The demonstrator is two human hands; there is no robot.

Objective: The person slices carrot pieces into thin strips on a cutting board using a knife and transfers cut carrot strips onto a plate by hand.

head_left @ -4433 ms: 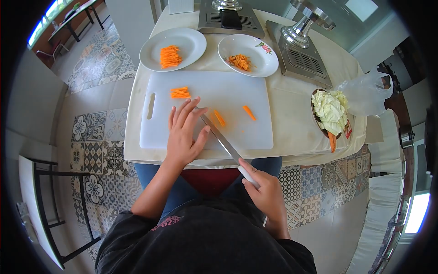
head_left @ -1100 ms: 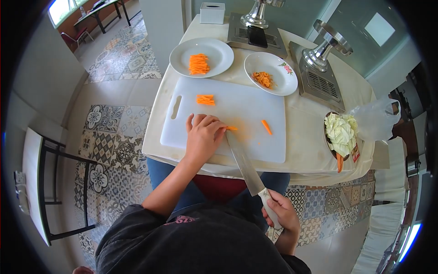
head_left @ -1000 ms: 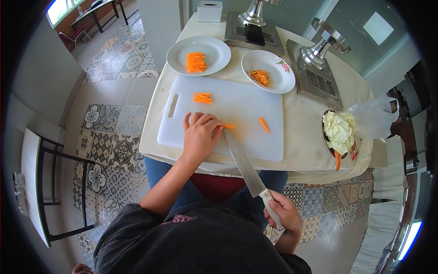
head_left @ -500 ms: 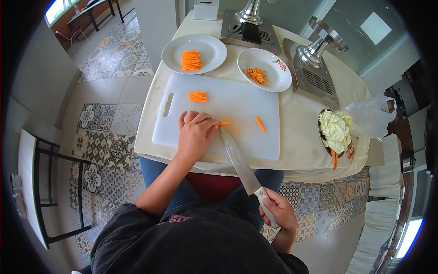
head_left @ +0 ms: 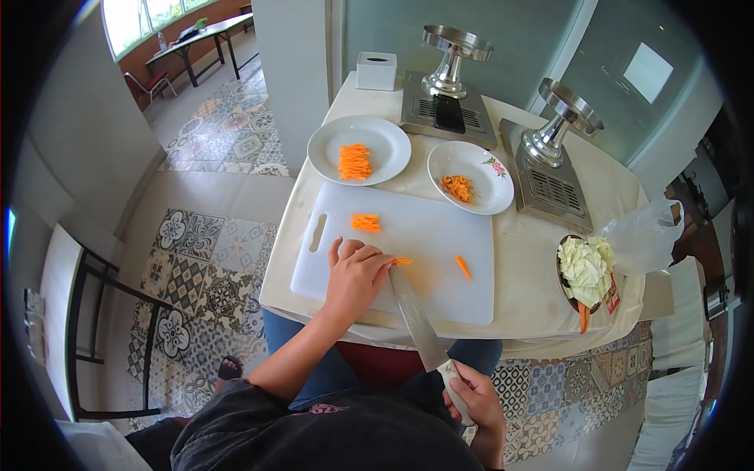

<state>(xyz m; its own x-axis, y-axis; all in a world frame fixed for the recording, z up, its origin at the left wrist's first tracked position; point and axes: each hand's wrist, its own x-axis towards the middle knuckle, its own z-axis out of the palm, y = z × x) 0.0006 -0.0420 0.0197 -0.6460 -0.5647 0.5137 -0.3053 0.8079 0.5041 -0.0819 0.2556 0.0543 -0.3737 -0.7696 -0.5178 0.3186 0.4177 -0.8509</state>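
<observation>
My left hand (head_left: 357, 281) is closed at the near left of the white cutting board (head_left: 424, 224), its bunched fingertips pinning a small piece of carrot (head_left: 402, 261). The fingers partly hide that piece. Against the fingertips lies the tip of a kitchen knife (head_left: 416, 318), its blade slanting over the board's near edge. My right hand (head_left: 477, 396) is wrapped round the knife's pale handle. Farther up the board sits a neat pile of carrot sticks (head_left: 365, 223). A lone carrot slice (head_left: 463, 267) lies to the right.
Behind the board stand a plate of carrot sticks (head_left: 355, 162) and a flowered bowl (head_left: 485, 177) with carrot scraps. Two metal stands (head_left: 550, 149) are at the back. Cabbage in a bowl (head_left: 585, 268) and a plastic bag (head_left: 644, 235) occupy the right side.
The head view has tilted up, so the table sits lower in the frame. Relative to the board, both hands and the knife stay nearly where they were.
</observation>
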